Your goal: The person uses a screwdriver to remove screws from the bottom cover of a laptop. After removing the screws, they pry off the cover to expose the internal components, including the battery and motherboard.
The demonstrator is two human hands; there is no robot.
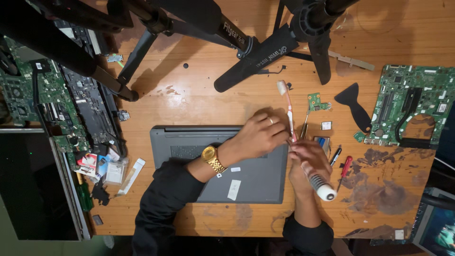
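Observation:
A pink and white toothbrush (287, 106) stands tilted over the right edge of a closed grey laptop (213, 166), with its bristle head pointing away from me. My right hand (308, 161) grips its lower handle; the ribbed white end sticks out below the fist. My left hand (258, 136), with a gold watch on the wrist and a ring on one finger, reaches across the laptop. Its fingertips are closed on the brush's shaft just above my right hand. Both sleeves are black.
Black tripod legs (256, 57) cross the far side of the wooden table (199, 99). On the right lie a green motherboard (412, 102), a black pry tool (354, 103), a small green board (316, 101) and a red screwdriver (345, 168). Stripped laptop parts (71, 109) crowd the left.

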